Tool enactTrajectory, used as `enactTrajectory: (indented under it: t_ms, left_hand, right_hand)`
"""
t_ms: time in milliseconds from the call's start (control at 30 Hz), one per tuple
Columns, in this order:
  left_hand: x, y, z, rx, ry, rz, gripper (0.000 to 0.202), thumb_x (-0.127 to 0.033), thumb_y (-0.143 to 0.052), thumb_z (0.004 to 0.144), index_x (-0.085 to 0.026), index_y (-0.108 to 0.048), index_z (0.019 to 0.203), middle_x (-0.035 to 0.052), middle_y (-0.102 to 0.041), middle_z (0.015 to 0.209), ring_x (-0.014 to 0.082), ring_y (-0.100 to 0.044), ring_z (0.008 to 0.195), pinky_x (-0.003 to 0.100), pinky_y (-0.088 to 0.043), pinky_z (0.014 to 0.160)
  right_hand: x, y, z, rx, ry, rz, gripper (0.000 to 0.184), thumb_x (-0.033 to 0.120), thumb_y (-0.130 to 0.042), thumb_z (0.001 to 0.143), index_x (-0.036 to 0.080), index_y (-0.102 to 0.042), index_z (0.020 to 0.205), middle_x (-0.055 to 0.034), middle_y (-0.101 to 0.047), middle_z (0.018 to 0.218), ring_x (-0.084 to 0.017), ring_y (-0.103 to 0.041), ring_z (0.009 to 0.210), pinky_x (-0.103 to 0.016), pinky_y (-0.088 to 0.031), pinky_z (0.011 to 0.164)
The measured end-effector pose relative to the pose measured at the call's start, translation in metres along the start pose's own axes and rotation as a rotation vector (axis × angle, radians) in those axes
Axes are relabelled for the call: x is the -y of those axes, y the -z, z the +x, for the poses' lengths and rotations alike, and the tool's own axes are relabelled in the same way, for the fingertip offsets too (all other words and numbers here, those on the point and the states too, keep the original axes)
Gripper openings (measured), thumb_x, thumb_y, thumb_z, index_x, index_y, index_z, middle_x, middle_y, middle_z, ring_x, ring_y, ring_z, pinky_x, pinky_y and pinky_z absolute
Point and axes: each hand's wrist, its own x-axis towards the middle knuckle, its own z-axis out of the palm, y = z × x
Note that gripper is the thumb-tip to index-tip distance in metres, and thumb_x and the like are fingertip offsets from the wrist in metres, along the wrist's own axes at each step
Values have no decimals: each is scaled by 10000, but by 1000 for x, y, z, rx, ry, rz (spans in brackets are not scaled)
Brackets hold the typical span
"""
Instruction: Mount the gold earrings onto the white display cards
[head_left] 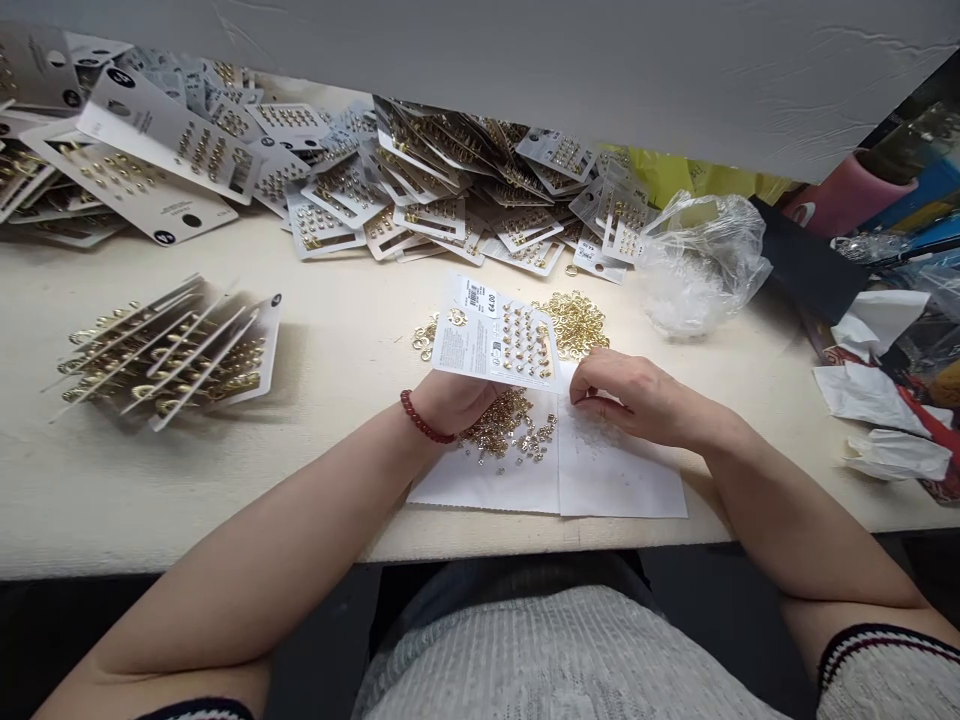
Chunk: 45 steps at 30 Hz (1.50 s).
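My left hand [465, 402] is closed round the lower edge of a white earring card [472, 345], held tilted above the table with its back side up. Rows of small gold studs and backs stick out of it, beside a price sticker. At the card's right edge my right hand [634, 395] has its fingers pinched together; what they hold, if anything, is hidden. Under the hands, a white paper sheet [465, 488] carries a heap of tiny gold pieces [514, 430] and a scatter of small clear bits [596, 450]. Behind the card lies a pile of gold rings [576, 322].
Filled earring cards [172, 350] stand bunched at the left. A long heap of carded earrings [427, 180] runs along the back. To the right are a crumpled clear plastic bag [701, 260], a black box-like item [810, 260], a pink roll [855, 195] and crumpled papers [862, 400].
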Motion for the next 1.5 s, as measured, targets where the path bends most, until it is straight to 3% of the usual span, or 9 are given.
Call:
enactTrajectory:
  t_ms: [167,433,600,800,1067,1300,1500]
  left_hand:
    - [-2,-1,-1,-11,-32,21,358,-522,-853,638,-285,-683,846,7,-741,897,241,-713,948,375,-606,779]
    - [-5,-4,-2,-6,-15,-38,375,-521,-899,579,-309,-740,845,-11,-755,894,223,-713,909,358,-603,808]
    - [-4,-3,-2,-8,-19,-33,373,-531,-895,583,-310,-744,843,-9,-757,919,212,-710,874,364,-602,826]
    - [-1,0,-3,0,-32,-34,356,-533,-880,612,-321,-757,870,-7,-769,938,221,-720,901,365,-607,859]
    - [2,0,-4,52,-81,-128,363,-486,-889,631,-274,-766,898,-24,-775,931,176,-726,881,284,-610,807]
    - [1,-3,-5,73,-69,-152,376,-501,-875,645,-268,-762,918,-10,-776,913,196,-733,887,309,-599,825]
    - [0,-4,-7,70,-46,-117,390,-536,-849,651,-260,-749,909,-10,-759,898,200,-720,895,317,-593,834]
  right_hand:
    - [-6,1,-2,-24,-7,30,143,100,-513,919,202,-605,880,-32,-667,828,-145,-583,777,-276,-476,699]
    - [-10,0,-2,-63,-61,-60,215,85,-439,935,190,-622,899,-54,-670,821,-163,-595,779,-291,-477,682]
    - [-13,-2,-4,-77,-131,-84,153,109,-474,924,177,-605,962,-72,-675,877,-165,-604,771,-297,-479,669]
    - [-18,1,-4,-71,-37,-60,178,97,-503,928,190,-646,877,-52,-681,827,-162,-605,796,-289,-497,691]
    - [-17,-2,-1,-156,-38,-41,133,122,-591,912,170,-651,803,-29,-687,752,-122,-603,692,-253,-497,626]
    - [-16,-1,0,-202,-47,28,77,128,-617,896,176,-675,881,-39,-710,818,-129,-643,745,-268,-553,675]
    - [-17,-4,0,-299,-125,135,72,117,-685,848,183,-707,832,-9,-735,779,-108,-673,693,-230,-539,610]
